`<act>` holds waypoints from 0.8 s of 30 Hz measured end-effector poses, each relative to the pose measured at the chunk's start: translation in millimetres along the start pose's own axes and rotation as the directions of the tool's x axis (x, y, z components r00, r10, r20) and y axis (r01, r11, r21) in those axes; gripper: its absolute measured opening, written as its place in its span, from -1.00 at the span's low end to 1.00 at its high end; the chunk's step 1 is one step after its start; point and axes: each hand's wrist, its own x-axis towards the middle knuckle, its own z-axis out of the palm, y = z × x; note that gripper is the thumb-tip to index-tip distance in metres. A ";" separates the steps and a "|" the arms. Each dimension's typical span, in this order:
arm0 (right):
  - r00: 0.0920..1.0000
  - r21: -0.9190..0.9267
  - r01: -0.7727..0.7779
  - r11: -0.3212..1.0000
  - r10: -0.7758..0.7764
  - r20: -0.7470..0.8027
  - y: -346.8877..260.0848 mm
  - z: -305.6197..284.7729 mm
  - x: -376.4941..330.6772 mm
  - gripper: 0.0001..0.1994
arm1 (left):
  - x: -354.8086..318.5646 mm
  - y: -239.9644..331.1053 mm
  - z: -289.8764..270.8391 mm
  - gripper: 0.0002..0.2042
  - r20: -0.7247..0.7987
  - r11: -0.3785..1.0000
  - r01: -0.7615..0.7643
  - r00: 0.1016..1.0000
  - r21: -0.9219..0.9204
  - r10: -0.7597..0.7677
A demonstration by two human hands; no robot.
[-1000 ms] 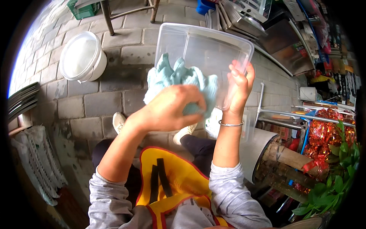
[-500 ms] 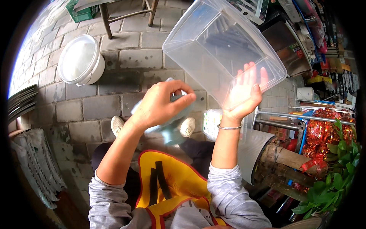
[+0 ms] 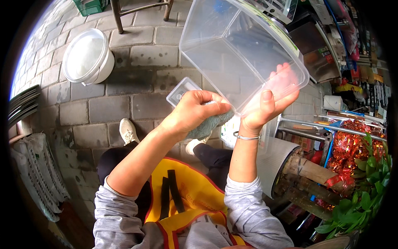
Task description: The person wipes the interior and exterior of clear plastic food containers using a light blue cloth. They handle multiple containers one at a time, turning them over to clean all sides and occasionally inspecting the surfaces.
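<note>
A large clear plastic storage bin (image 3: 224,56) is tilted up in front of me, its inside facing me. My right hand (image 3: 265,108) supports it from below at the near right corner, with fingers behind the wall showing through the plastic and the thumb on the near side. My left hand (image 3: 191,111) is closed on a bunched light blue cloth (image 3: 207,125), its fingertips at the bin's near lower corner. Beyond that hand, a smaller clear plastic piece (image 3: 179,92) shows partly; I cannot tell whether it is a lid or a tray.
A white bucket (image 3: 89,56) with a pale top stands on the paving at the left. Stool legs (image 3: 118,18) and a green crate (image 3: 89,6) are at the far edge. At right are a metal rack (image 3: 306,123), red shiny decorations (image 3: 352,141) and a leafy plant (image 3: 360,203).
My left hand has moved right and slightly down with the cloth, which no longer hangs loose but is bunched at the bin's corner. The right hand and bin have shifted slightly.
</note>
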 end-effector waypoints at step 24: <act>0.883 0.406 -0.468 0.785 0.399 0.247 0.1 5.6 -6.6 -0.10 | -21.9 58.8 -18.0 -0.39 0.125 0.767 -0.554 0.828 0.323 0.546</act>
